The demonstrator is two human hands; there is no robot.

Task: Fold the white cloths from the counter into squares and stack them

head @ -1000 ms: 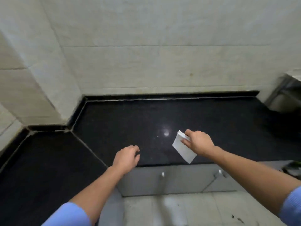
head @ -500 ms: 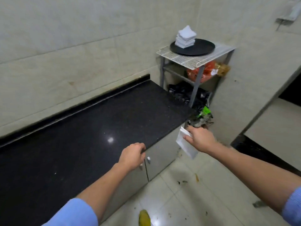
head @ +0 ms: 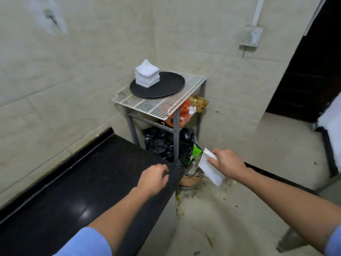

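My right hand (head: 226,165) grips a folded white cloth (head: 210,169) and holds it in the air past the end of the black counter (head: 73,182), above the floor. My left hand (head: 153,179) hangs over the counter's right end with loosely curled fingers and holds nothing. A stack of several folded white cloths (head: 147,74) sits on the left part of a round black tray (head: 166,87). The tray stands on a white wire rack (head: 162,104) in the corner, beyond and above both hands.
Under the rack's top lie orange and gold packets (head: 184,111) and black plastic bags (head: 160,143). A brown bowl (head: 190,179) sits on the littered floor by the rack's leg. A dark doorway (head: 310,74) opens at the right.
The view has swung right, from the counter's corner to the rack with the stack. My right hand has carried the folded cloth off the counter's end; my left hand has followed along the counter.
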